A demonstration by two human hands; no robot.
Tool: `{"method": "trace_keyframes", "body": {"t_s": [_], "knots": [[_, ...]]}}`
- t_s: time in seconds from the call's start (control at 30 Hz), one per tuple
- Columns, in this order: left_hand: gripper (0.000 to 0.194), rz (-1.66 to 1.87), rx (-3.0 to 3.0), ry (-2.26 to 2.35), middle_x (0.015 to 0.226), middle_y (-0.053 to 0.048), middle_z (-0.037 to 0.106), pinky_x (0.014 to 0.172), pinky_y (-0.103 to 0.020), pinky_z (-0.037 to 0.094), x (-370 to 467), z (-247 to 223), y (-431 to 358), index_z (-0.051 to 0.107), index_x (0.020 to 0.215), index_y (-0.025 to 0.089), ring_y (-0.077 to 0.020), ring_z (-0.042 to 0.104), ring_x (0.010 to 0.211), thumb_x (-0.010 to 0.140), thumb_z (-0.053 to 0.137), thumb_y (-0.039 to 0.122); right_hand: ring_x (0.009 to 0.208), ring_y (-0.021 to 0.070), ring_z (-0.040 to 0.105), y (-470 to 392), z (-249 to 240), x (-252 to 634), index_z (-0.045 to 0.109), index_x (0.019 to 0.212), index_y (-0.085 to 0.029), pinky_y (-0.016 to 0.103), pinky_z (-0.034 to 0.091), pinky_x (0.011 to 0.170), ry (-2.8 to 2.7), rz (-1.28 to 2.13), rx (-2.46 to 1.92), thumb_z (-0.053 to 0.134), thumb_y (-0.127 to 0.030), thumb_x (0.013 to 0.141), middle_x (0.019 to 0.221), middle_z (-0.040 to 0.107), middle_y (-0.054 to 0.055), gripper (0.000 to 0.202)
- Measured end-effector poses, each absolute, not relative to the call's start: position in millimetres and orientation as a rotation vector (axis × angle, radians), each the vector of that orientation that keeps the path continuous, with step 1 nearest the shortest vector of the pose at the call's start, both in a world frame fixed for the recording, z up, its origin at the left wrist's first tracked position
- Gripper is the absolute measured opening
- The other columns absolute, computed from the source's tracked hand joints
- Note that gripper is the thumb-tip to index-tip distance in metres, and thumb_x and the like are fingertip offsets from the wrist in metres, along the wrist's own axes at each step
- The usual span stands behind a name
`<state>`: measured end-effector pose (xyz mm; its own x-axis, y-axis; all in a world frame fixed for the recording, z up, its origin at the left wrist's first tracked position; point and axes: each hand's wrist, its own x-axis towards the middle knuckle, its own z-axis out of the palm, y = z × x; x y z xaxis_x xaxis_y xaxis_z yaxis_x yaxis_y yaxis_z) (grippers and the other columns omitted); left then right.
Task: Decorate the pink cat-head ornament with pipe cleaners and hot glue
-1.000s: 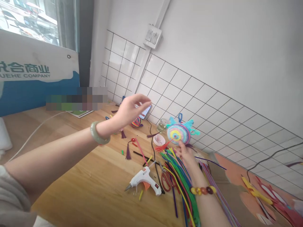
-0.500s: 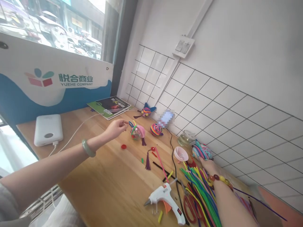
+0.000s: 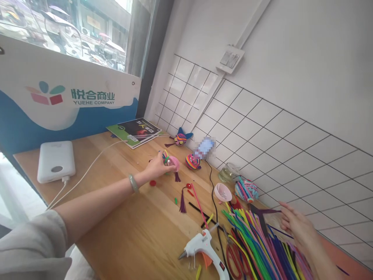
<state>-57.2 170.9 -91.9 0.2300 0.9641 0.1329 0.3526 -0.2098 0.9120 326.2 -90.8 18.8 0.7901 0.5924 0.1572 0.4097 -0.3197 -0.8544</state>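
My left hand [image 3: 159,166] is closed around the near side of a clear ball partly wrapped in pink [image 3: 175,163], with a purple tassel hanging from it. At the right, my right hand [image 3: 297,223] pinches a dark purple strand [image 3: 269,211] between thumb and fingers, above the bundle of coloured pipe cleaners [image 3: 250,237]. A pink-and-blue wrapped ball [image 3: 246,189] lies just left of that strand. Two more striped balls stand near the wall, one with blue ears [image 3: 180,138] and one beside a blurred phone [image 3: 192,161].
A white glue gun [image 3: 205,249] and red-handled scissors [image 3: 234,256] lie near the front edge. Further back are a pink bowl [image 3: 223,192], a glass jar [image 3: 228,173], a magazine [image 3: 136,132] and a white power bank [image 3: 56,161]. A black cable crosses the table.
My left hand has moved right onto the pink-and-clear ball. My right hand has left the pink-and-blue ball, moved right and taken hold of the purple strand.
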Motion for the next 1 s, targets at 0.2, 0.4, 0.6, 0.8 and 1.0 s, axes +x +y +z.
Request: {"method": "trace_keyframes", "body": {"t_s": [0.2, 0.4, 0.6, 0.8, 1.0], "knots": [[0.091, 0.974, 1.598, 1.125, 0.122, -0.013, 0.057, 0.094, -0.042, 0.04, -48.2, -90.0, 173.3, 0.041, 0.131, 0.021, -0.0367, 0.051, 0.118, 0.055, 0.079, 0.052, 0.049, 0.0128, 0.05, -135.3, 22.3, 265.1, 0.072, 0.081, -0.02, 0.028, 0.044, 0.044, -0.752, 0.612, -1.834, 0.079, -0.038, 0.057, 0.063, 0.058, 0.001, 0.03], [0.082, 0.886, 1.358, 0.748, 0.11, -0.014, 0.065, 0.082, -0.039, 0.049, -46.9, -62.6, 174.4, 0.041, 0.135, 0.018, -0.0289, 0.063, 0.102, 0.07, 0.067, 0.06, 0.081, 0.0273, 0.071, -149.5, 27.4, 193.8, 0.078, 0.095, -0.024, 0.041, 0.06, 0.075, -0.791, 0.867, -1.671, 0.082, -0.041, 0.06, 0.102, 0.074, 0.014, 0.039], [0.058, 0.846, 1.194, 0.35, 0.109, -0.009, 0.065, 0.074, -0.03, 0.052, -39.0, -22.9, 160.5, 0.056, 0.121, 0.023, -0.0187, 0.066, 0.089, 0.074, 0.067, 0.054, 0.074, 0.0249, 0.074, -133.7, 23.4, 155.0, 0.08, 0.084, -0.023, 0.037, 0.062, 0.074, -1.005, 0.801, -1.666, 0.082, -0.043, 0.065, 0.086, 0.077, 0.011, 0.028], [0.052, 0.836, 1.073, 0.056, 0.111, -0.011, 0.064, 0.07, -0.031, 0.054, -23.9, 4.7, 142.5, 0.058, 0.122, 0.023, -0.019, 0.064, 0.086, 0.076, 0.069, 0.045, 0.057, 0.0193, 0.069, -118.7, 38.0, 130.0, 0.078, 0.077, -0.021, 0.031, 0.06, 0.056, -1.159, 0.559, -1.536, 0.076, -0.042, 0.073, 0.069, 0.074, 0.007, 0.021], [0.055, 0.864, 1.042, -0.084, 0.12, -0.012, 0.062, 0.079, -0.035, 0.054, -4.9, 18.5, 124.8, 0.056, 0.124, 0.022, -0.0227, 0.065, 0.097, 0.075, 0.072, 0.041, 0.054, 0.0131, 0.054, -107.5, 37.8, 128.0, 0.075, 0.074, -0.023, 0.027, 0.047, 0.05, -1.354, 0.272, -1.407, 0.071, -0.041, 0.078, 0.066, 0.062, 0.003, 0.019]]}}
